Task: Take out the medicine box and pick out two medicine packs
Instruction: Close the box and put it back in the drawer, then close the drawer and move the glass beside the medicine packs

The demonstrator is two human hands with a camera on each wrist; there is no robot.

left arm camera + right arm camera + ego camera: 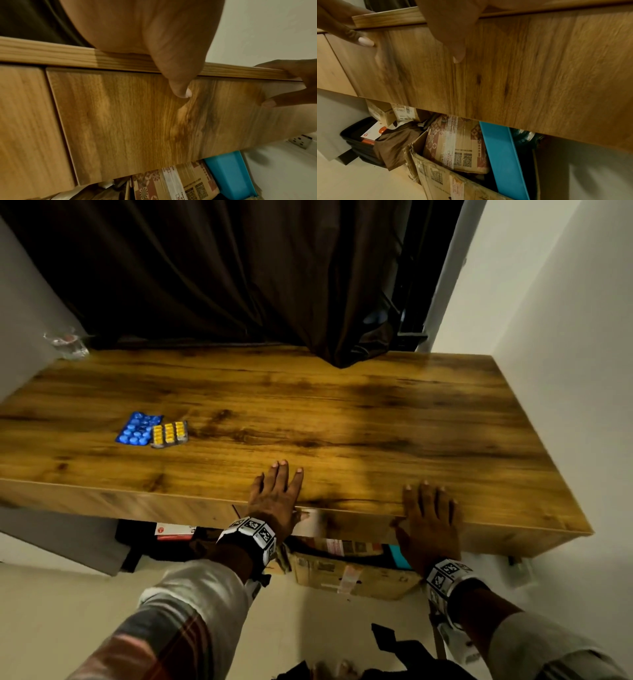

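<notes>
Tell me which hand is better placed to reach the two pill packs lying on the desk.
Left. The left hand rests flat on the desk's front edge, on the same side as the blue pack and yellow pack. The right hand lies farther right and would probably have to cross over.

Looked down from head height onto the wooden desk (308, 412), while both wrist views faced its drawer front (137, 121) from close below the edge, sharing that panel.
</notes>
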